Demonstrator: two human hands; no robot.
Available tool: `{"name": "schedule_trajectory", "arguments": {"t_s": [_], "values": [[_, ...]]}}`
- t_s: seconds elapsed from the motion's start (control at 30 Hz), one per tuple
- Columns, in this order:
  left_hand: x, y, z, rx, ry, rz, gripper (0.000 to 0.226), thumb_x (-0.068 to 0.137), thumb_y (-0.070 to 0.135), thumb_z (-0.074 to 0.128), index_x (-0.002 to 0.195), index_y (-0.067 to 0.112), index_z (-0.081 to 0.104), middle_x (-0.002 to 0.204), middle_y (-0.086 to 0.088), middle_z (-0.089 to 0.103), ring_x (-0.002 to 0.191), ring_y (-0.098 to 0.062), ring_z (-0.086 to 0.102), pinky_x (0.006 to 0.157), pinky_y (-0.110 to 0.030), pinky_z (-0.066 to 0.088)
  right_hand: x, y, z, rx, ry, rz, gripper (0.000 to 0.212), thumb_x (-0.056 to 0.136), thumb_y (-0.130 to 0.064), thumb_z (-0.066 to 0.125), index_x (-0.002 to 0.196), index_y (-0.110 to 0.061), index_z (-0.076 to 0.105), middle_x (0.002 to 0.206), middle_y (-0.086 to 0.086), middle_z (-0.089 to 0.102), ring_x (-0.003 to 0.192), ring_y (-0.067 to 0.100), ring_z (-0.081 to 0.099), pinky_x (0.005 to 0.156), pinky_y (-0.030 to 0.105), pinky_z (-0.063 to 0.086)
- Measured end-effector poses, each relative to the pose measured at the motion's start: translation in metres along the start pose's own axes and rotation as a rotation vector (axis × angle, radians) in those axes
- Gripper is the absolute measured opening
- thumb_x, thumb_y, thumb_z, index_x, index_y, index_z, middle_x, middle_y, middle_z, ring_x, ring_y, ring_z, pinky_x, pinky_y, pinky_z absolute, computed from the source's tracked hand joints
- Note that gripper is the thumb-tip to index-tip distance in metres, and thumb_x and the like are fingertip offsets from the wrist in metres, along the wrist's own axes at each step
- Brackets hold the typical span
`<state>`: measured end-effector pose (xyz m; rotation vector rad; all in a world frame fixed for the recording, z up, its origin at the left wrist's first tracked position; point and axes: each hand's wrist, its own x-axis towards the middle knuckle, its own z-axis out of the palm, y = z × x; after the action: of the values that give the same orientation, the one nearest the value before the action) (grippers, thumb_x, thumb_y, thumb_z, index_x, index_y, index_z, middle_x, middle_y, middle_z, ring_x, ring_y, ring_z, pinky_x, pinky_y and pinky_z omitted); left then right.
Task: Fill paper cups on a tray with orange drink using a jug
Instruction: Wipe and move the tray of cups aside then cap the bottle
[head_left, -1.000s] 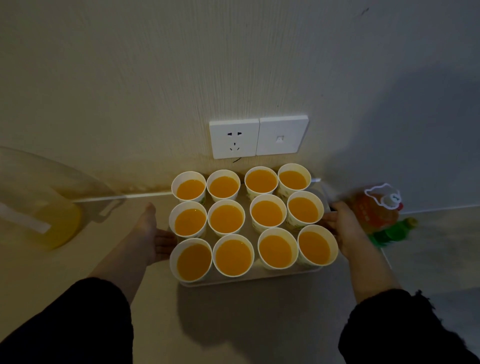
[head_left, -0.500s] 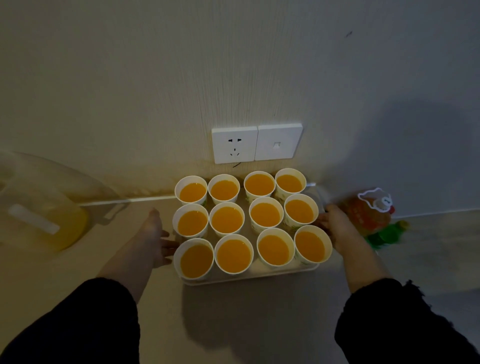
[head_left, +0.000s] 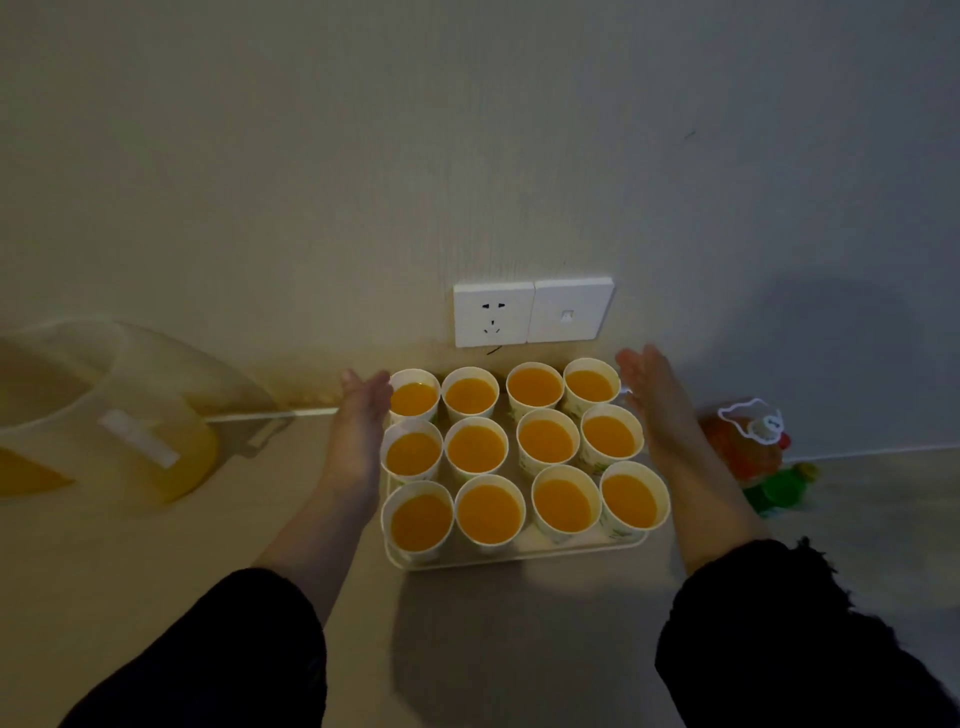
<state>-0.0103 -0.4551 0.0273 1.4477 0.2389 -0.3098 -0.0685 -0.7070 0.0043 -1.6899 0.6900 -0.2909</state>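
Count: twelve cups (head_left: 477, 447), three rows of four, all upright on one white tray (head_left: 519, 560), each holding orange drink close to the rim. One clear jug (head_left: 130, 431) stands on the tabletop (head_left: 493, 649) to your left, well apart from the tray, with some drink left in its bottom (the frame edge cuts off part of it).

Your left hand (head_left: 361, 415) lies along the tray's left side, fingers straight and together, tips beside the back-left cup. Your right hand (head_left: 654, 395) mirrors it on the right side, fingers straight, palm turned inward, next to the back-right cup. Neither hand grips anything; contact with the cups cannot be confirmed.

Edges: the tray's back edge sits near the wall (head_left: 467, 156), directly under one socket (head_left: 492, 314) and one switch (head_left: 569, 312). Open tabletop lies in front of the tray and between it and the jug.

Obstruction: an orange and green object (head_left: 748, 452) lies just beyond your right hand, near the tray's right side; it is too blurred to identify.
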Motion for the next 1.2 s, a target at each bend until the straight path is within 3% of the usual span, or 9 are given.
{"name": "schedule_trajectory", "arguments": {"t_s": [0.2,0.33,0.43,0.5,0.6,0.7,0.83,1.03,1.2], "values": [[-0.008,-0.001,-0.013,0.107,-0.041,-0.033,0.062,0.099,0.051,0.015,0.13,0.013,0.052,0.133,-0.005,0.054,0.122,-0.021,0.048,0.106,-0.041,0.032,-0.012,-0.016,0.008,-0.061,-0.063,0.122,0.036,0.103,-0.033,0.03,0.131,-0.015,0.044,0.138,0.003,0.048,0.12,0.02,0.047,0.1,0.039,0.037],[-0.019,0.003,-0.029,0.197,0.044,0.003,0.041,0.102,0.038,0.03,0.113,0.012,0.059,0.108,-0.007,0.065,0.102,-0.021,0.06,0.094,-0.04,0.043,-0.026,-0.03,0.014,-0.121,-0.003,0.056,0.027,0.101,-0.023,0.041,0.115,-0.008,0.058,0.117,0.01,0.063,0.096,0.018,0.057,0.088,0.035,0.048],[-0.028,0.003,-0.045,0.191,0.078,0.008,0.034,0.102,0.031,0.036,0.107,0.009,0.061,0.096,-0.008,0.067,0.089,-0.02,0.063,0.091,-0.041,0.045,-0.043,-0.043,0.023,-0.136,-0.04,-0.012,0.03,0.101,-0.022,0.041,0.117,-0.006,0.06,0.107,0.006,0.067,0.089,0.015,0.062,0.07,0.022,0.048],[-0.036,0.006,-0.056,0.176,0.081,0.013,0.03,0.102,0.028,0.037,0.101,0.011,0.061,0.091,-0.007,0.067,0.085,-0.018,0.063,0.09,-0.04,0.044,-0.054,-0.05,0.032,-0.145,-0.083,-0.054,0.03,0.101,-0.022,0.041,0.119,-0.008,0.06,0.105,0.003,0.067,0.086,0.01,0.062,0.07,0.02,0.047],[-0.051,0.008,-0.071,0.16,0.077,0.011,0.026,0.102,0.026,0.038,0.093,0.017,0.06,0.091,-0.006,0.067,0.086,-0.02,0.064,0.087,-0.039,0.044,-0.071,-0.062,0.048,-0.088,-0.1,-0.077,0.026,0.099,-0.02,0.043,0.115,-0.011,0.061,0.097,0.0,0.068,0.085,0.007,0.063,0.075,0.022,0.048],[-0.069,0.009,-0.089,0.114,0.093,0.002,0.025,0.101,0.024,0.039,0.09,0.018,0.06,0.089,-0.006,0.068,0.084,-0.02,0.065,0.084,-0.037,0.044,-0.087,-0.071,0.066,-0.049,-0.135,-0.088,0.021,0.099,-0.018,0.043,0.107,-0.014,0.062,0.09,-0.003,0.068,0.082,0.008,0.063,0.067,0.019,0.046],[-0.088,0.012,-0.113,0.034,0.137,0.001,0.025,0.101,0.02,0.039,0.089,0.016,0.06,0.083,-0.006,0.066,0.076,-0.018,0.063,0.076,-0.032,0.044,-0.101,-0.081,0.096,-0.012,-0.186,-0.06,0.02,0.098,-0.015,0.043,0.096,-0.016,0.063,0.086,-0.002,0.069,0.079,0.012,0.064,0.073,0.027,0.051],[-0.095,0.02,-0.165,-0.011,0.202,0.006,0.023,0.101,0.019,0.04,0.09,0.015,0.061,0.084,-0.005,0.067,0.075,-0.017,0.064,0.074,-0.031,0.044,-0.125,-0.096,0.161,-0.064,-0.377,-0.033,0.02,0.096,-0.01,0.043,0.095,-0.01,0.062,0.071,0.004,0.065,0.062,0.016,0.061,0.062,0.027,0.046],[-0.085,0.031,-0.22,0.019,0.217,0.001,0.022,0.101,0.017,0.04,0.091,0.015,0.061,0.084,-0.006,0.066,0.074,-0.018,0.064,0.071,-0.031,0.044,-0.158,-0.101,0.226,-0.139,-0.506,-0.046,0.021,0.095,-0.009,0.046,0.081,-0.014,0.061,0.057,-0.001,0.059,0.041,0.002,0.056,0.055,0.022,0.042]]}}
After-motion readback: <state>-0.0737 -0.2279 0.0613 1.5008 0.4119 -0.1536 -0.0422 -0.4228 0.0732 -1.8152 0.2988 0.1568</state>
